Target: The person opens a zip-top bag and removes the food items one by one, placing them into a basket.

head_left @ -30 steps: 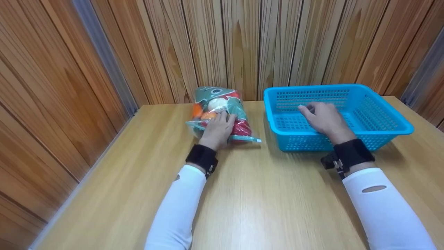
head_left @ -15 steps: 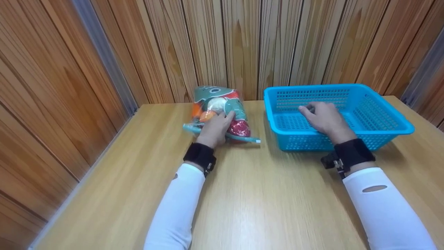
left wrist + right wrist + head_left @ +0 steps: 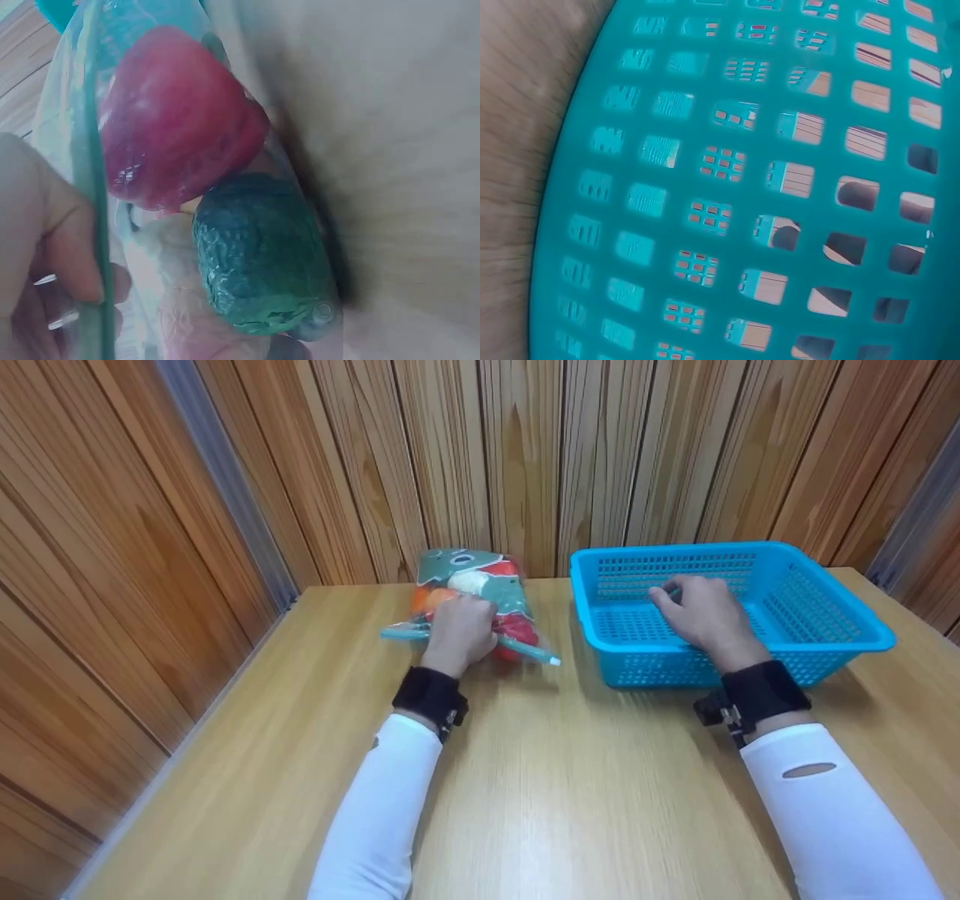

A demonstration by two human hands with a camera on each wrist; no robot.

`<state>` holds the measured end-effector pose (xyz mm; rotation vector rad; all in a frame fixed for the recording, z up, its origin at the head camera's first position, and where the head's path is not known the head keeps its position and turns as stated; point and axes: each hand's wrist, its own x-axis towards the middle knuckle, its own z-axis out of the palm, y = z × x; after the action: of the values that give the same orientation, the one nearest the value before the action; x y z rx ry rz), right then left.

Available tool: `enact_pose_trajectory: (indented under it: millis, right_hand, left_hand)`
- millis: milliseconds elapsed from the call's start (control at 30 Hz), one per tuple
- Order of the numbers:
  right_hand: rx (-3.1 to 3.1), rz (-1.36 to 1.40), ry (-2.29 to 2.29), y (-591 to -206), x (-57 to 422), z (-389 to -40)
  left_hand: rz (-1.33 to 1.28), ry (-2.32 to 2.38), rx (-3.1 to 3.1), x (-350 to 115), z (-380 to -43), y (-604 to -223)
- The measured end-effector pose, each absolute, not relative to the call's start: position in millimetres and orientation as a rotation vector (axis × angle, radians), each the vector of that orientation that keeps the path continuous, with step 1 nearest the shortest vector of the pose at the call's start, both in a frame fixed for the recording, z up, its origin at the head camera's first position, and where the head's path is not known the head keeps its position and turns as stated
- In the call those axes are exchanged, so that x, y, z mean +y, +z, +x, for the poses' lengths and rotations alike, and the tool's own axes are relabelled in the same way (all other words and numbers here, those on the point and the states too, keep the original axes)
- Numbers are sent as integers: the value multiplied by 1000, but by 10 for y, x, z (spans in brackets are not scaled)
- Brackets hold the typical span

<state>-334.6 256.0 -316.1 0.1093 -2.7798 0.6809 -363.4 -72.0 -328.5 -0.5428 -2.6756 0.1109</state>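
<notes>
My left hand (image 3: 461, 634) grips the teal-edged opening of a clear zip bag (image 3: 510, 592), which has a green and red print. In the left wrist view, thumb and fingers pinch across the zip strip (image 3: 94, 150). Through the plastic show a red, smooth, rounded item (image 3: 176, 112) and a dark green, shiny item (image 3: 259, 255). Orange pieces (image 3: 431, 600) show through the bag in the head view. Over the near rim of a blue plastic basket (image 3: 615, 667), my right hand (image 3: 705, 611) hangs with loosely bent fingers and nothing visible in it.
Both the bag and the basket are at the back of the wooden table (image 3: 525, 795), near a wood-panelled wall (image 3: 525, 457). The basket's slotted side (image 3: 682, 165) fills most of the right wrist view. Another panelled wall (image 3: 112, 547) borders the table's left.
My left fingers have gone from lying spread on the bag to curling round its zip edge, which is pulled slightly left and toward me. The right hand has barely moved.
</notes>
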Motion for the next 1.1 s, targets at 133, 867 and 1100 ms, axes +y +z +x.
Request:
enact_pose_trajectory:
  millis: [133, 867, 1100]
  right_hand:
    - [-2683, 130, 640, -3118, 2501, -3308]
    - [-2098, 990, 335, -3139, 1663, -3053]
    - [-2088, 892, 263, -3169, 1599, -3071]
  left_hand:
    - [-552, -5, -2618, -693, -3573, -3174]
    - [-583, -295, -2248, -630, -3303, -2836]
    - [-627, -300, -2356, -654, -3265, -2789]
